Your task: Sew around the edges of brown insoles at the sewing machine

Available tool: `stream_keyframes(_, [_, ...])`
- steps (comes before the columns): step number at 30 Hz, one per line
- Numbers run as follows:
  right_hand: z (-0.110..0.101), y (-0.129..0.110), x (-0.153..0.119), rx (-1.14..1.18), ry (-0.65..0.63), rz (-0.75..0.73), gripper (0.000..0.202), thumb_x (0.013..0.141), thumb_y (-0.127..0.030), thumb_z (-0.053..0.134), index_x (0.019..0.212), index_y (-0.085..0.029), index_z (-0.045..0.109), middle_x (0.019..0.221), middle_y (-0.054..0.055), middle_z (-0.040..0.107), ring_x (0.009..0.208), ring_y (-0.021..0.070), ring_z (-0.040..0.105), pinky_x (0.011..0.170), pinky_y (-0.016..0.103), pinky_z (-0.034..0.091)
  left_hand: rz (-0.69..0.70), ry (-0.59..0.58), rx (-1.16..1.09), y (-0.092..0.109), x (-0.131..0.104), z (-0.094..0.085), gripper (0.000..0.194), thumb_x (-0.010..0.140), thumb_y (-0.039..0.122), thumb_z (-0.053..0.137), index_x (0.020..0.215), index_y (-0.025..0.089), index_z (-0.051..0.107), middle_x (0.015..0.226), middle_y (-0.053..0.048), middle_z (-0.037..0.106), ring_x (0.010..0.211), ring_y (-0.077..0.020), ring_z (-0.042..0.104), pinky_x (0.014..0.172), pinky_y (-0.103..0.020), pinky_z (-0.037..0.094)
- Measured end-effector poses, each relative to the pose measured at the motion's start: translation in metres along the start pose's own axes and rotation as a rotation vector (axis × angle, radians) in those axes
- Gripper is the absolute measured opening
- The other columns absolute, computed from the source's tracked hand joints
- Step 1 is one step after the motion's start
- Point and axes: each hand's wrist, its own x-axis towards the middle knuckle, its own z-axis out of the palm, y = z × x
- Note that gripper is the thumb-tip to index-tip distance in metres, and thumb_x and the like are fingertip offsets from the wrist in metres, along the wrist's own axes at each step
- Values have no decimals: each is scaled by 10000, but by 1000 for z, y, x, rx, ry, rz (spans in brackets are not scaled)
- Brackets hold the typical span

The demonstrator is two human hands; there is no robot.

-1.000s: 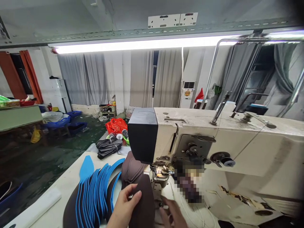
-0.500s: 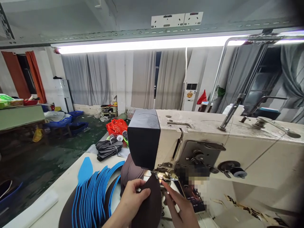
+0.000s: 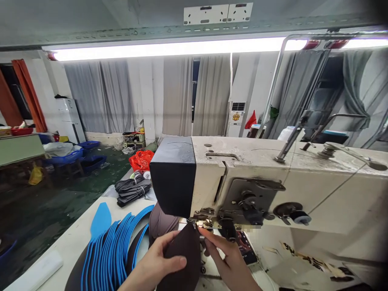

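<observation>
A dark brown, pointed fabric piece (image 3: 185, 258) lies under the needle area of the sewing machine (image 3: 242, 169), its tip by the presser foot (image 3: 192, 224). My left hand (image 3: 157, 258) grips the piece from the left, thumb on top and the other fingers partly hidden. From the right, my right hand (image 3: 228, 258) reaches in with its index finger stretched out; the fingertip meets the piece's edge close to the foot. Its other fingers sit apart below. Left of my hands lies a fanned stack of dark pieces with blue edges (image 3: 106, 250).
Behind my left hand rest brownish fabric pieces (image 3: 162, 222). Farther back are bundled dark strips (image 3: 133, 190) and a red plastic bag (image 3: 141, 160). A phone (image 3: 247, 246) lies under the machine arm. A white block (image 3: 39, 270) sits near the table's left edge.
The view has shifted, so the machine and table sit farther left. My left thumb lies lower on the fabric piece. My right index fingertip has come closer to its edge.
</observation>
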Motion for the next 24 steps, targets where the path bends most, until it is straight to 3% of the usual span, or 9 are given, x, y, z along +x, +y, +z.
stream_keyframes(3, [-2,-4,2,22,-2,24,351,963,-265,435,1247,-225,637,763,43,747,614,139,681,595,209,554,-12,-78,-65,-4,-7,0,781,486,289,896,1211,222,616,1034,-77,728,960,-290,671,877,-370,510])
stream_keyframes(8, [-4,-8,3,56,-12,69,347,958,-273,440,1231,-225,648,884,61,761,618,126,691,474,161,516,37,-14,-42,-9,-9,0,774,476,279,885,1204,221,632,1048,-78,722,1026,-310,643,933,-400,485])
stream_keyframes(14, [-3,-4,1,18,0,76,357,971,-321,426,1234,-235,651,779,45,746,619,136,699,654,227,573,15,47,-21,-6,-10,3,771,457,306,879,1185,219,642,1003,-79,729,951,-300,667,870,-390,515])
stream_keyframes(20, [2,3,-1,37,42,88,379,978,-406,416,1228,-258,660,672,43,721,540,139,677,552,201,570,38,37,-44,-2,3,3,727,475,307,878,1155,205,642,953,-71,742,905,-284,684,794,-344,529])
stream_keyframes(24, [5,9,-4,3,59,41,357,969,-390,452,1231,-255,654,647,35,705,579,149,683,613,228,571,70,90,-41,0,11,6,650,511,277,866,1117,198,644,892,-61,749,849,-259,693,754,-321,537])
